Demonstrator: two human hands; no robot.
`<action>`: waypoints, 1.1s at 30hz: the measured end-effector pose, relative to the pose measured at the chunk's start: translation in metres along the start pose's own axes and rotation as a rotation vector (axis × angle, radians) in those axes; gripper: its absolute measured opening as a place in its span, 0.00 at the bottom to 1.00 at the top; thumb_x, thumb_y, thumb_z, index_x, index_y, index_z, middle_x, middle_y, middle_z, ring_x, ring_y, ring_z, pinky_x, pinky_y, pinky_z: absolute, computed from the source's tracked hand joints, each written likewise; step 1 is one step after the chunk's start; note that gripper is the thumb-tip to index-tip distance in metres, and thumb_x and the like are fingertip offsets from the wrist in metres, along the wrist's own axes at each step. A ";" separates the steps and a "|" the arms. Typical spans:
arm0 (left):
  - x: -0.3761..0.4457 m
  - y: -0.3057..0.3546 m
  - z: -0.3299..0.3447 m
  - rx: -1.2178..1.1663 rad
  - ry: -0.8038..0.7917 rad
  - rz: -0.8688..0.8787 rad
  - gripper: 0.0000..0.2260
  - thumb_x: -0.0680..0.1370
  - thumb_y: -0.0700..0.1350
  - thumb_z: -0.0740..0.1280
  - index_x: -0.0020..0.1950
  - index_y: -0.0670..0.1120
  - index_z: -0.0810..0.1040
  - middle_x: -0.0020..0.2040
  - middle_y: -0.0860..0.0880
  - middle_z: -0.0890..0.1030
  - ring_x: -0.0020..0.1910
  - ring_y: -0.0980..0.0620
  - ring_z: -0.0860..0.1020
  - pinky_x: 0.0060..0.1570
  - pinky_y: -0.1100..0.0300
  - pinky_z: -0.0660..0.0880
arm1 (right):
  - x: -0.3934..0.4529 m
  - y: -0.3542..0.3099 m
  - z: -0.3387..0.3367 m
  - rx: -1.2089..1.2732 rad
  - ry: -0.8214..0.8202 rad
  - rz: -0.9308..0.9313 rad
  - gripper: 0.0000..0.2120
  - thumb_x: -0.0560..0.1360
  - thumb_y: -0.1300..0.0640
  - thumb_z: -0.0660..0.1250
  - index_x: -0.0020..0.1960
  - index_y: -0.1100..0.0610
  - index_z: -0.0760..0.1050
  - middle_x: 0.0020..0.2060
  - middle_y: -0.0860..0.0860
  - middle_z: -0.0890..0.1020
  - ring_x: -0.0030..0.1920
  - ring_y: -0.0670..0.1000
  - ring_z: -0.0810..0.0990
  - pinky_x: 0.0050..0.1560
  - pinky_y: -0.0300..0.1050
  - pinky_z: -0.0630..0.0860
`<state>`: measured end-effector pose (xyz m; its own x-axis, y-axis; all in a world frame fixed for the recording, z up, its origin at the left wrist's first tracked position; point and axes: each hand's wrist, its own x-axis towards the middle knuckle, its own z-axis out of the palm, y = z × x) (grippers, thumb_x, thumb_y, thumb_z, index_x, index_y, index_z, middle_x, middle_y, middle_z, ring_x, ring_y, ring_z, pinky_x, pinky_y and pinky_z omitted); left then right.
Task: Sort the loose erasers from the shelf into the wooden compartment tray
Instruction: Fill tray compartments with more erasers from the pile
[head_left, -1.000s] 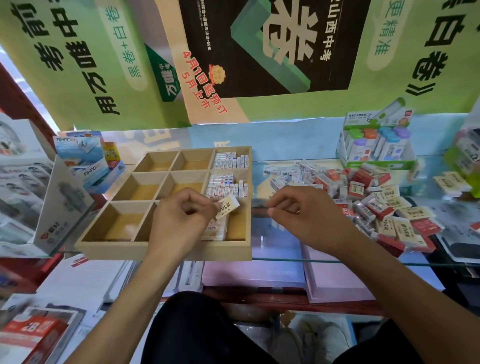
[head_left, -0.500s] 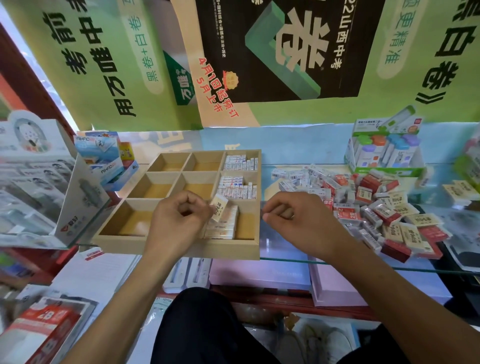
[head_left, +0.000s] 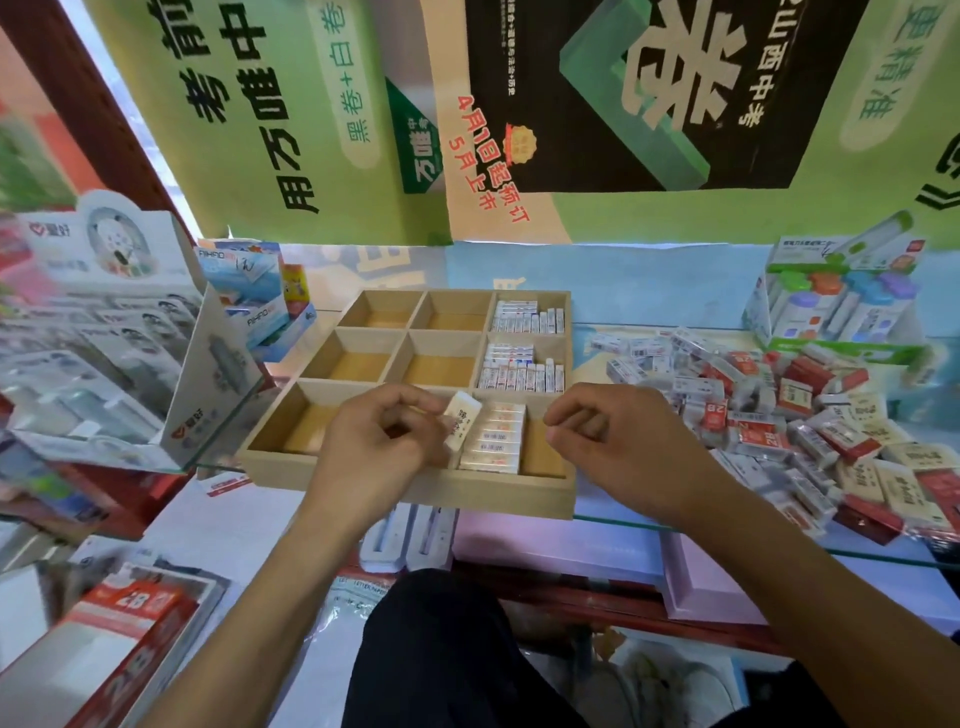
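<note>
A wooden compartment tray (head_left: 415, 488) sits on the glass shelf, its right column filled with rows of erasers. My left hand (head_left: 379, 452) pinches a cream eraser (head_left: 460, 420), held upright over the near right compartment beside a stack of cream erasers (head_left: 493, 439). My right hand (head_left: 618, 441) hovers at the tray's right edge with fingers curled and nothing seen in it. A heap of loose erasers (head_left: 779, 410), white, red and cream, lies on the shelf to the right.
A display box of correction tapes (head_left: 841, 306) stands at the back right. Blue boxes (head_left: 249, 296) and a grey product display (head_left: 104, 353) crowd the left. The glass shelf edge (head_left: 727, 535) runs just before me; pink boxes lie below it.
My left hand has turned the cream eraser upright and lowered it toward the stack in the near right compartment. My right hand stayed beside the tray.
</note>
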<state>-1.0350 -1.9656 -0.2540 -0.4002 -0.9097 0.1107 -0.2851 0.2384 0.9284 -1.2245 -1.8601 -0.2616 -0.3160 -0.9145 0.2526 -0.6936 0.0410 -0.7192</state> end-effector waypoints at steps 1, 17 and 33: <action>0.003 0.001 0.006 0.015 -0.008 0.021 0.05 0.72 0.37 0.73 0.41 0.47 0.81 0.32 0.49 0.83 0.38 0.54 0.83 0.41 0.66 0.73 | 0.002 0.001 -0.001 -0.004 0.026 0.012 0.03 0.73 0.61 0.70 0.44 0.55 0.82 0.35 0.41 0.80 0.37 0.37 0.77 0.41 0.27 0.72; 0.025 0.006 0.077 0.504 -0.121 0.268 0.09 0.69 0.49 0.73 0.30 0.52 0.78 0.28 0.58 0.80 0.33 0.59 0.79 0.37 0.60 0.76 | -0.006 0.021 -0.033 -0.068 0.085 0.118 0.01 0.73 0.54 0.70 0.44 0.49 0.79 0.35 0.38 0.78 0.37 0.34 0.77 0.36 0.24 0.70; 0.037 0.013 0.066 1.010 -0.417 0.639 0.11 0.69 0.50 0.63 0.46 0.57 0.84 0.49 0.56 0.81 0.55 0.49 0.71 0.55 0.55 0.62 | -0.014 0.035 -0.041 -0.045 0.023 0.090 0.04 0.74 0.57 0.70 0.43 0.49 0.79 0.35 0.40 0.80 0.37 0.37 0.78 0.38 0.25 0.70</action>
<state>-1.1112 -1.9736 -0.2611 -0.9023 -0.4051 0.1475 -0.4028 0.9141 0.0467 -1.2710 -1.8291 -0.2632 -0.3932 -0.8967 0.2031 -0.6899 0.1417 -0.7099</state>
